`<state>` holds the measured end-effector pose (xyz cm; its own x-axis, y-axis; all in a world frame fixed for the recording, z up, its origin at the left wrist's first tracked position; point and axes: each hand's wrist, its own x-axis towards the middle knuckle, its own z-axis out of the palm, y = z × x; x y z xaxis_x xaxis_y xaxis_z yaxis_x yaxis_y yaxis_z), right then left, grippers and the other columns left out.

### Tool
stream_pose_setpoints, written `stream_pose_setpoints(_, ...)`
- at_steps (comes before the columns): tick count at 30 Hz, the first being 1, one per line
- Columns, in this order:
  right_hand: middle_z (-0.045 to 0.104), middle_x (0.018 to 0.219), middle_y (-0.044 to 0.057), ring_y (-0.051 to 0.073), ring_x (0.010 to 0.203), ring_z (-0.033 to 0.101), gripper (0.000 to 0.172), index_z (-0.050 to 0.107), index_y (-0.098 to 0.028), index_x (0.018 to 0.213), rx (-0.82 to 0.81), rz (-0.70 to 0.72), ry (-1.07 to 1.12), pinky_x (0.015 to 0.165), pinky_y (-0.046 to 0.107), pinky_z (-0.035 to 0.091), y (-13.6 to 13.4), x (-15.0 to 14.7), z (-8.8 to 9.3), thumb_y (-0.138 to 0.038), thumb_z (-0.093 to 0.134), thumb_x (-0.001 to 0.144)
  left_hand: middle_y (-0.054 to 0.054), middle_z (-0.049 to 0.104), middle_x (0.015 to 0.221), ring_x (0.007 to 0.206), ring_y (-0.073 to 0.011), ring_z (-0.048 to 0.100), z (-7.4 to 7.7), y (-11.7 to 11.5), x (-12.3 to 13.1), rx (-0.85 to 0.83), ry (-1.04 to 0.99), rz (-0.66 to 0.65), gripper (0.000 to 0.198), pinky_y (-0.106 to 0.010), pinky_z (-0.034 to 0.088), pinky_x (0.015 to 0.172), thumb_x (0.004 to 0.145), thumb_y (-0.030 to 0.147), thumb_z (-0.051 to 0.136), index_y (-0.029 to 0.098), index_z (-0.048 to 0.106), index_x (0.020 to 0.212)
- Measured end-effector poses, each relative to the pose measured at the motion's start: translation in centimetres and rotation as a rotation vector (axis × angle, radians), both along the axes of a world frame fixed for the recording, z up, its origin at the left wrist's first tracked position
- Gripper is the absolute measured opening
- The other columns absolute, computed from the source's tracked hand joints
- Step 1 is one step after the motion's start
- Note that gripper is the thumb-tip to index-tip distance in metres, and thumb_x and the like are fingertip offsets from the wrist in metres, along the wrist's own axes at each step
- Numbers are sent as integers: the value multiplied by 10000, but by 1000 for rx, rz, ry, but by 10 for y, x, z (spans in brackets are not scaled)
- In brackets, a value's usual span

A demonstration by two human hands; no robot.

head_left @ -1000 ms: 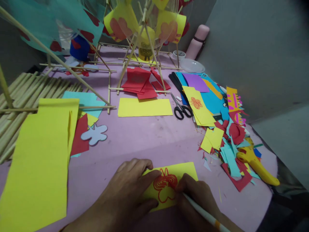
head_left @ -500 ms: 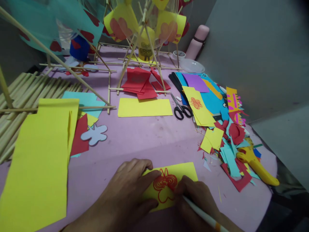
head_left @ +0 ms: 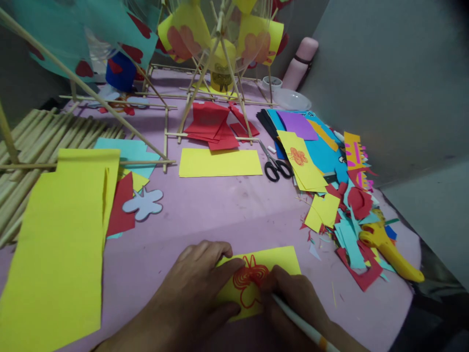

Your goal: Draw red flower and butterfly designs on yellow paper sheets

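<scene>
A small yellow paper (head_left: 280, 257) lies on the pink table (head_left: 227, 210) near its front edge, with a red flower drawing (head_left: 249, 283) on it. My left hand (head_left: 198, 288) lies flat on the paper's left part, fingers spread and pressing it down. My right hand (head_left: 293, 303) pinches a white pen (head_left: 304, 327) with an orange band. The pen's tip is on the lower right of the red drawing, hidden by my fingers.
Black-handled scissors (head_left: 274, 164), a yellow glue gun (head_left: 388, 249) and coloured paper scraps (head_left: 344, 215) lie to the right. Large yellow sheets (head_left: 62, 244) and bamboo sticks (head_left: 32, 142) sit at left. Stick frames with paper panels (head_left: 216, 44) stand at the back.
My right hand with the pen has shifted slightly left over the drawing, covering more of its right side. My left hand has stayed in place.
</scene>
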<state>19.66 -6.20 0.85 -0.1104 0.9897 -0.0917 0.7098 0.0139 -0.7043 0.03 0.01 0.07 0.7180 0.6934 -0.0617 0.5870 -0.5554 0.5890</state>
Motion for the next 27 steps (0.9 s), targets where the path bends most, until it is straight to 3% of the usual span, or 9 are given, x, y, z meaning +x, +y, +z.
stream_pose_setpoints(9, 594, 508, -44, 91, 406, 513, 87, 424, -227, 660, -75, -12, 105, 394, 167, 324, -2, 6, 2, -165, 440, 718, -9, 527, 1105, 948, -246, 482, 0, 1, 0, 9, 9, -2, 509, -377, 359, 793, 651, 236, 698, 333, 543, 1127)
stream_pose_setpoints(27, 536, 524, -60, 72, 405, 441, 111, 398, -224, 653, -21, 40, 117, 401, 163, 295, -3, 8, -3, -153, 453, 717, -11, 531, 1103, 947, -244, 485, 0, 0, 0, 18, 9, -3, 517, -375, 357, 795, 661, 241, 700, 334, 542, 1144)
